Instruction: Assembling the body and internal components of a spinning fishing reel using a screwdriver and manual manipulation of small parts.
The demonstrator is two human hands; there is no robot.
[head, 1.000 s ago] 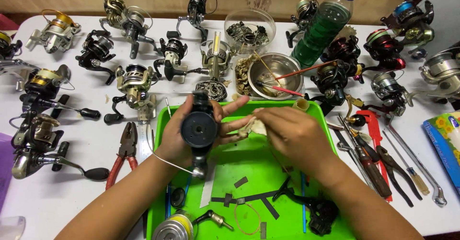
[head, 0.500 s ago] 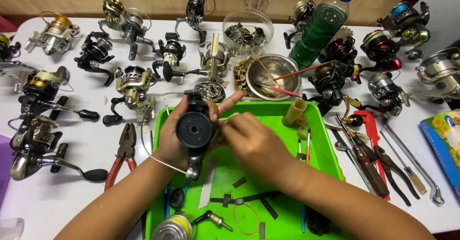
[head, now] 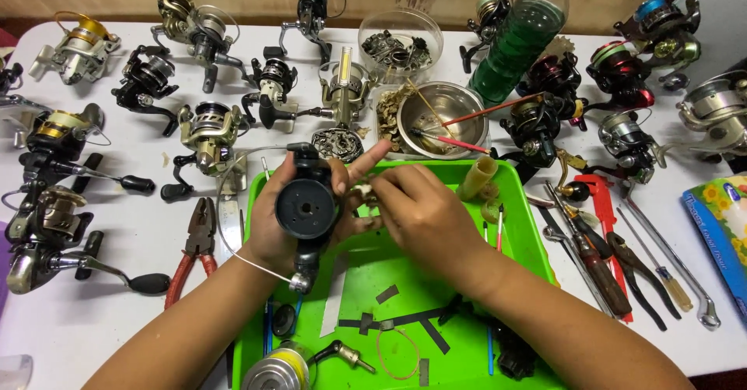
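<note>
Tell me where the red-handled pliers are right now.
In the head view, the red-handled pliers lie on the white table, just left of the green tray and the left hand, below the beige reel.

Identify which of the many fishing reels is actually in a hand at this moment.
The black reel over the green tray, gripped by the left hand, with the right hand at its side. All other reels lie untouched on the white table.

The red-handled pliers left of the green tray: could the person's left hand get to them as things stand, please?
Probably not at once: the left hand is gripping the black reel body. The red-handled pliers lie uncovered on the table just beside it.
</note>
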